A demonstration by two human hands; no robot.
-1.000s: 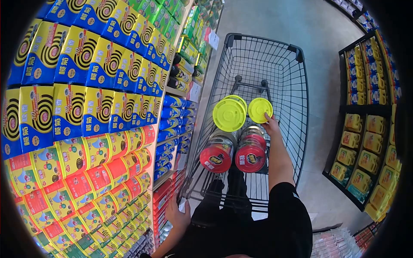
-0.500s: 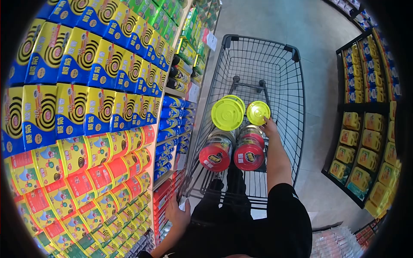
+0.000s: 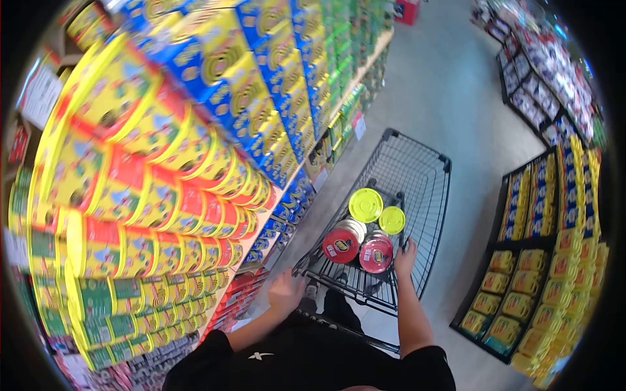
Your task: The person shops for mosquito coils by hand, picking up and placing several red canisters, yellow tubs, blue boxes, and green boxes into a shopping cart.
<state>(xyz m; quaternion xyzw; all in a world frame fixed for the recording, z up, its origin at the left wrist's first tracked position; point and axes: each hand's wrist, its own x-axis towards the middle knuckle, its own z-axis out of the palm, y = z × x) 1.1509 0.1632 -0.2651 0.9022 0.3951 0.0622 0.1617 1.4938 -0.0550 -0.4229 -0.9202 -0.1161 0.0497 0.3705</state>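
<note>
At the cart [image 3: 427, 241], R hand [image 3: 405, 260] was nr red-ended tubs [image 3: 376, 254], L hand [image 3: 285, 292] blurred; couldn't tell if either's fingers gripped. Light touch, clear of tubs, seemed best.

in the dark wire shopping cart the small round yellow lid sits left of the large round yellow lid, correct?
Not left: the head view shows the small round yellow lid to the right of the large round yellow lid, in the dark wire shopping cart.
</note>
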